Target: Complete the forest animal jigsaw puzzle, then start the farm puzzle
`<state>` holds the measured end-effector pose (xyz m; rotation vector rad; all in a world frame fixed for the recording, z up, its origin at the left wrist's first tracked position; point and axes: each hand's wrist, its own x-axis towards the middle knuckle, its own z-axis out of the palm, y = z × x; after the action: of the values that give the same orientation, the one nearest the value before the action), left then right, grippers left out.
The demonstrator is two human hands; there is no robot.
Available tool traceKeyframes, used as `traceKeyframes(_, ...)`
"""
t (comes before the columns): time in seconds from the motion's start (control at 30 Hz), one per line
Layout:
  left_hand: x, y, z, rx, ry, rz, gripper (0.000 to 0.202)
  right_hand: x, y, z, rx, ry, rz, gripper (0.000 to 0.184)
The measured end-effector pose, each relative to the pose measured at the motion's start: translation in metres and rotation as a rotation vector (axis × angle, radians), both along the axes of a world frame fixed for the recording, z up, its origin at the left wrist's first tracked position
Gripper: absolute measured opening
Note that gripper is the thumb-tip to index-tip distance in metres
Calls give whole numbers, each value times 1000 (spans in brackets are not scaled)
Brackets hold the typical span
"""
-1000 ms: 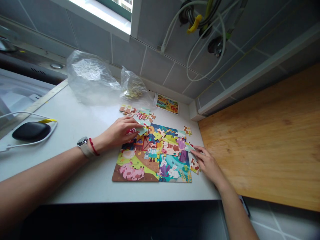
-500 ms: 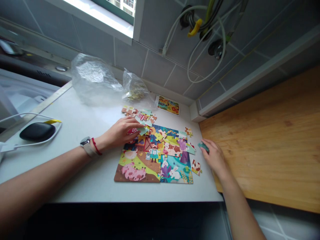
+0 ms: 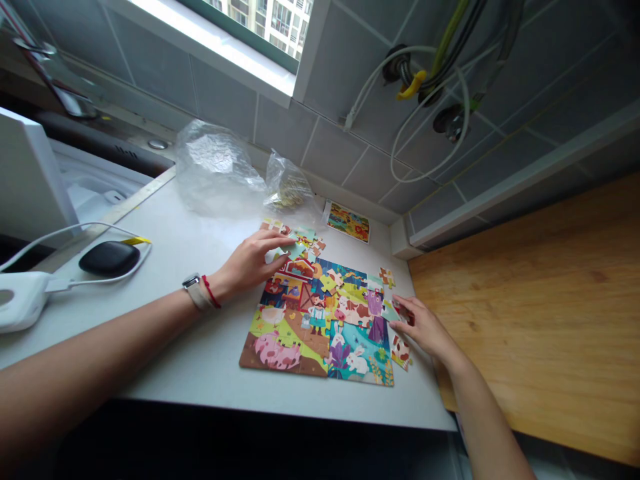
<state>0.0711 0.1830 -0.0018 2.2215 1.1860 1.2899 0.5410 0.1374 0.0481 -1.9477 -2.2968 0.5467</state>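
A nearly whole jigsaw puzzle (image 3: 315, 327) of a cartoon farm lies on the white counter (image 3: 175, 333), with a pig, rabbits and a barn in its picture. My left hand (image 3: 250, 263) rests at its top edge, fingers pinching a pale green puzzle piece (image 3: 295, 250) beside a heap of loose pieces (image 3: 295, 233). At the right edge, my right hand (image 3: 420, 327) holds a pale teal piece (image 3: 393, 311) against the puzzle. A loose spotted piece (image 3: 401, 352) lies just below those fingers. The picture card (image 3: 349, 222) sits behind.
Crumpled plastic bags (image 3: 215, 170) lie along the tiled wall. A wooden board (image 3: 530, 320) lies to the right. A black pad (image 3: 109, 259) and white charger (image 3: 20, 300) with its cable lie to the left. Hoses (image 3: 425, 80) hang overhead.
My right hand has moved left from near the board, bringing the teal piece to the puzzle's edge. My left hand has shifted slightly up. The whole view has tilted and shifted.
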Motion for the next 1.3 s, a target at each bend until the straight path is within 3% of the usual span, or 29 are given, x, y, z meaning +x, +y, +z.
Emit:
traceKeyframes(0.17, 2, -1, -2, 3, -1, -47, 29, -1, 0, 13, 50, 86, -77, 37)
traceKeyframes(0.27, 3, -2, -3, -13, -4, -62, 29, -16, -2, 27, -45, 276, -139, 46)
traceKeyframes(0.43, 4, -2, -3, -18, 4, -64, 29, -87, -8, 37, -208, 678, -140, 51)
traceKeyframes(0.53, 3, -2, -2, -17, 14, -56, 29, -134, -5, 31, -354, 805, -85, 50)
traceKeyframes(0.67, 2, -3, 0, 5, -3, -45, 30, -168, 12, 17, -336, 883, -113, 51)
traceKeyframes(0.77, 4, -3, 2, 18, -22, -51, 29, -169, 29, 8, -231, 896, -178, 53)
traceKeyframes(0.9, 7, -5, 3, 22, -30, -88, 28, -153, 51, 1, 0, 949, -271, 52)
traceKeyframes(0.97, 7, -6, 3, 11, -10, -109, 28, -146, 59, -3, 43, 966, -307, 58)
traceKeyframes(1.1, 7, -8, 4, -25, 37, -163, 30, -142, 62, -12, 28, 979, -331, 68)
traceKeyframes(1.3, 6, -8, 6, 18, 55, -113, 29, -152, 46, -17, -138, 1042, -340, 29)
